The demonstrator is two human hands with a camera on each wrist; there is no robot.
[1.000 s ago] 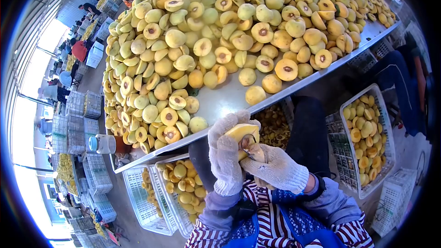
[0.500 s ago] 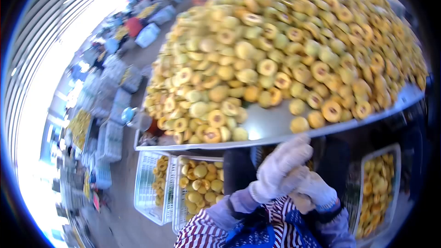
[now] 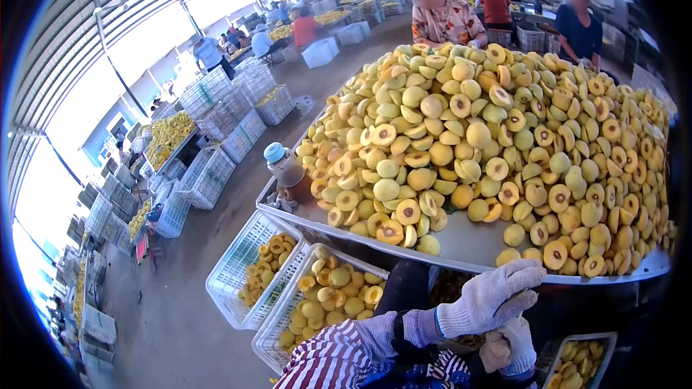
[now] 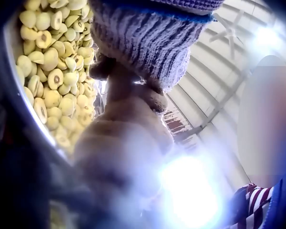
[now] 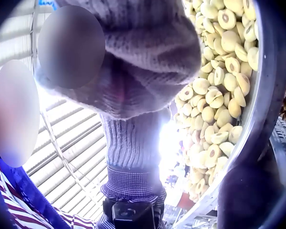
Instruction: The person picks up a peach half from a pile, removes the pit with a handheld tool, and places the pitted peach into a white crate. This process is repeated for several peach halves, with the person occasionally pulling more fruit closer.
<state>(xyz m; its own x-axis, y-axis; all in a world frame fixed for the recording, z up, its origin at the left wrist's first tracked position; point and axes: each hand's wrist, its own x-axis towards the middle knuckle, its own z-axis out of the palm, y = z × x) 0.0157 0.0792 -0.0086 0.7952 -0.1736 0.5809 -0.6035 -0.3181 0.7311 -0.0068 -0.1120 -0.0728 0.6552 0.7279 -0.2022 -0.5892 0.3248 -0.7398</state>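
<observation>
In the head view the gloved left hand (image 3: 490,301) stands just past the front edge of the metal table (image 3: 448,259), its fingers stretched out to the right. Partly beneath it is the gloved right hand (image 3: 515,346); the two are close together, and whatever lies between the palms is hidden. Cut yellow-green fruit halves (image 3: 478,135), some showing brown stones, are heaped on the table beyond. The left wrist view shows a blurred, dark glove (image 4: 124,138) under a knitted cuff. Glove fabric (image 5: 152,62) fills the top of the right wrist view.
Two white crates of fruit (image 3: 229,295) (image 3: 268,342) stand left of the lap, another crate (image 3: 609,360) at lower right. A blue-lidded jar (image 3: 288,173) is on the table's left corner. People (image 3: 447,18) (image 3: 579,25) are at the far side; stacked crates (image 3: 209,173) line the left.
The head view has swung up and left, so more of the hall shows. The hands now appear lower and farther right, and the fruit half held between them earlier is out of sight.
</observation>
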